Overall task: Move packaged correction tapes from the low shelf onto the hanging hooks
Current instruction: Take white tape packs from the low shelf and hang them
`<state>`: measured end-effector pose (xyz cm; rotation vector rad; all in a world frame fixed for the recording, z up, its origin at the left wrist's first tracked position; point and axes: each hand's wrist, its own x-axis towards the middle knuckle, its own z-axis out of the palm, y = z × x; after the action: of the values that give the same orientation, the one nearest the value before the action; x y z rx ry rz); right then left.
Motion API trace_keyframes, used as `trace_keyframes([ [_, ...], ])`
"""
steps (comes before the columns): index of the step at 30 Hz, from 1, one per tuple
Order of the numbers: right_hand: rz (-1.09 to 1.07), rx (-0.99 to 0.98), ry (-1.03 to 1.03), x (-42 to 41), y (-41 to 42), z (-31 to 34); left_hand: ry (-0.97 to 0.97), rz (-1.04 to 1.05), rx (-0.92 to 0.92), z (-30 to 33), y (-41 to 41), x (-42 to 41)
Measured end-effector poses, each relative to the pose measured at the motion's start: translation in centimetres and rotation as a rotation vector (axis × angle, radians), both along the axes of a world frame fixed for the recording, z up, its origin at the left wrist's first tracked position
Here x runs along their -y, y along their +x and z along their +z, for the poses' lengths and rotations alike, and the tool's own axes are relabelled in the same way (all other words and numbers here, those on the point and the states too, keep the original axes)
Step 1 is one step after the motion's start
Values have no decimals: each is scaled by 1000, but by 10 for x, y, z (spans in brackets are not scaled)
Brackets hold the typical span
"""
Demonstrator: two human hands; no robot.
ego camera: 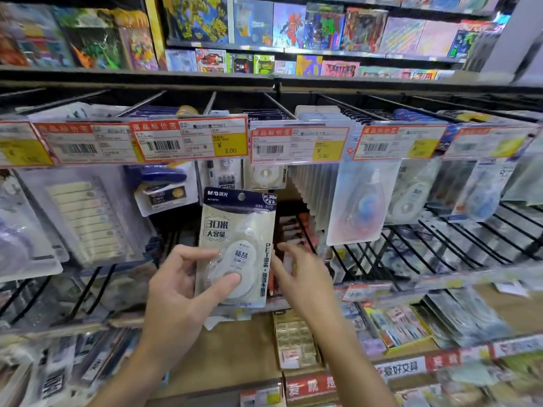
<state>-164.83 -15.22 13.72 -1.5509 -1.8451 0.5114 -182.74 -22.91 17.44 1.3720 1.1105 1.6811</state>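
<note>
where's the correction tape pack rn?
Head view, centre: the pack is gripped upright by the left hand, just below the 3.00 price tag, right hand beside it.

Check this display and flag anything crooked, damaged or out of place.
Nothing looks damaged or spilled. The one pack off the hooks is the correction tape pack, which the left hand holds upright below the price tags. The right hand is open beside it. The hanging packs to the right are too blurred to judge.

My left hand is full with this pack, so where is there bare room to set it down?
The bare brown shelf patch under the left hand and its correction tape pack, bordered on the right by the small beige packets. The hook rows right and left are crowded with hanging packs.
</note>
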Motion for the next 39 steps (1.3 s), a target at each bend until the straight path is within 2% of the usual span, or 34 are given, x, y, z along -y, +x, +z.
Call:
trace_keyframes([
  [2, -55, 263, 62, 8, 12, -4, 34, -14, -13, 7, 7, -6],
  [4, -80, 400, 59, 11, 19, -12, 62, -22, -32, 15, 14, -11],
  [10, -160, 510, 105, 13, 20, -39, 133, -46, -33, 32, 34, -19],
  [18, -239, 489, 250, 13, 15, -50, 209, 39, -31, 45, 40, -36],
  [25, -259, 461, 292, 12, 14, -55, 230, 157, 76, 41, 57, -36],
  [31, -280, 425, 332, 13, 11, -56, 187, 165, 84, 40, 65, -36],
  [35, -290, 412, 352, 12, 11, -59, 71, 72, 289, 33, 69, -33],
  [39, -293, 383, 380, 12, 10, -61, 36, 77, 310, 23, 71, -30],
])
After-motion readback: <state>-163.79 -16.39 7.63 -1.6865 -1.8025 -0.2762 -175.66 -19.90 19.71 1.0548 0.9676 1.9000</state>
